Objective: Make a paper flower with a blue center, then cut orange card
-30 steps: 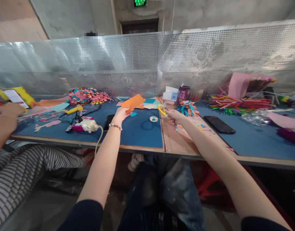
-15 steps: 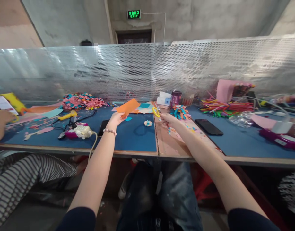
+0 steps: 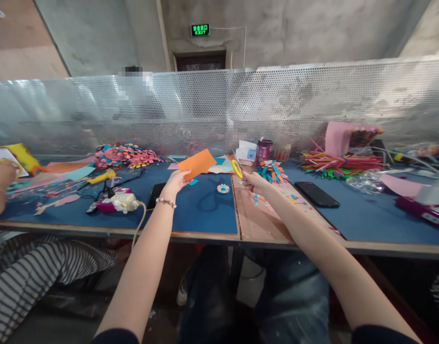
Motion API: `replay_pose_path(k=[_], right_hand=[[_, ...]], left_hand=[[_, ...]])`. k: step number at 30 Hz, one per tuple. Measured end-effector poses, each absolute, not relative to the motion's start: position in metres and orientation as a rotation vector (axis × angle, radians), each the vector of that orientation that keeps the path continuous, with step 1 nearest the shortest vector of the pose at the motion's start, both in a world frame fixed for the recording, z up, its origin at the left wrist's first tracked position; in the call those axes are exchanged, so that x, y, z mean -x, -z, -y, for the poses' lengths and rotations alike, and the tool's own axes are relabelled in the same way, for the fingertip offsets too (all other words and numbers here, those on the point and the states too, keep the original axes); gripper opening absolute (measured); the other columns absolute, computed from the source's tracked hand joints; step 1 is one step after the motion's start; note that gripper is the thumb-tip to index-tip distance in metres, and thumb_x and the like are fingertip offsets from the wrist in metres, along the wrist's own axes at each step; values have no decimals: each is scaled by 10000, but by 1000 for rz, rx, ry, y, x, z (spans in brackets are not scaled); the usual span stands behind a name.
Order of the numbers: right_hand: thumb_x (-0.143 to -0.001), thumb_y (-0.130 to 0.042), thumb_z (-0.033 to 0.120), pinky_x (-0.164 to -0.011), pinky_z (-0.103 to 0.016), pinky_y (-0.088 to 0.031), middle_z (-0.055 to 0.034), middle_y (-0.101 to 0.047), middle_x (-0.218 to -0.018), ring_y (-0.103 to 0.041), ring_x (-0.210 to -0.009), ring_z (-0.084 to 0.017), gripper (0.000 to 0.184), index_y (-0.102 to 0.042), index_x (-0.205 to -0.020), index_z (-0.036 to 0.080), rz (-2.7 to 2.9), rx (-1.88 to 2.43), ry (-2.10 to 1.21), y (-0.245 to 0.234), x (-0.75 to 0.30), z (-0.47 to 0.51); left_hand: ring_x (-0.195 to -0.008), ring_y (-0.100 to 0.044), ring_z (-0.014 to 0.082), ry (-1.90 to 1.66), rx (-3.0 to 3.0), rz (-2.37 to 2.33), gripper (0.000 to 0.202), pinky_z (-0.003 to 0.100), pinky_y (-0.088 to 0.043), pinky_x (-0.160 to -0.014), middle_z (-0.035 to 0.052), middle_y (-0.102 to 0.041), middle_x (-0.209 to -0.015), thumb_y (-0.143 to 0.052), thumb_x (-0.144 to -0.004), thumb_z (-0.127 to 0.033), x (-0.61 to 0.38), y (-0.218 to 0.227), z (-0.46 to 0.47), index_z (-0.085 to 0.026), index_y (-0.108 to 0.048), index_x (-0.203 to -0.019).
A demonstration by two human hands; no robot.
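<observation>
My left hand (image 3: 176,183) pinches a sheet of orange paper (image 3: 198,163) and holds it up above the blue table mat (image 3: 205,210). My right hand (image 3: 254,182) grips yellow-handled scissors (image 3: 237,167) just right of the sheet, their blades pointing up and away. A small paper flower (image 3: 223,188) lies on the mat between my hands. A bead bracelet circles my left wrist.
A glue gun (image 3: 101,177), a white plug block (image 3: 123,201) and a dark phone (image 3: 155,195) lie left of my hands. Another phone (image 3: 316,194), a paper flower (image 3: 271,170), a purple cup (image 3: 264,151) and coloured strips (image 3: 339,161) lie to the right. A person in striped sleeves (image 3: 29,277) sits left.
Both hands keep their hold on the paper and the scissors, shifting slightly. The view has tilted down a little and then back. The neighbour's hand on the left has moved.
</observation>
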State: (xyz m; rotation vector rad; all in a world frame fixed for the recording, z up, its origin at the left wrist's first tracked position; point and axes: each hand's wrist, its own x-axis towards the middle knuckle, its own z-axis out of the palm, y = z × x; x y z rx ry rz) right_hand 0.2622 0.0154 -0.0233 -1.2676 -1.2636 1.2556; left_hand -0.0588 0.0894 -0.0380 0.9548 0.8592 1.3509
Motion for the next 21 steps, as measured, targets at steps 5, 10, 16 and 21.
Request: replay_pose_path(k=[5, 10, 16, 21], right_hand=[[-898, -544, 593, -357, -176, -202, 74, -328, -570, -222, -407, -60, 429, -391, -747, 221, 1236, 1184, -1299, 23, -263, -19], [-961, -196, 626, -384, -195, -173, 51, -277, -603, -207, -452, -95, 490, -364, -742, 221, 1224, 997, -1435, 6, -263, -9], [-850, -142, 800, -397, -218, -175, 21, -326, -632, -223, -489, -108, 670, -460, -778, 215, 1197, 835, -1611, -1, -260, 3], [-832, -330, 804, -375, -225, -144, 52, -276, -581, -148, -456, -89, 602, -417, -719, 219, 1135, 715, -1835, 1, -247, 5]], left_hand=[[-810, -717, 207, -1440, -989, -829, 322, 286, -596, -662, 128, -723, -991, -744, -717, -32, 51, 37, -85, -131, -675, -1016], [-824, -720, 210, -1547, -1078, -822, 383, 253, -595, -624, 111, -728, -999, -773, -675, -58, 45, 34, -82, -147, -676, -1034], [-757, -712, 205, -1591, -1196, -858, 348, 239, -578, -551, 118, -728, -975, -777, -692, -109, 42, 34, -85, -139, -694, -1029], [-733, -693, 182, -1703, -1222, -889, 260, 246, -582, -554, 100, -720, -975, -753, -747, -185, 38, 32, -88, -144, -692, -997]])
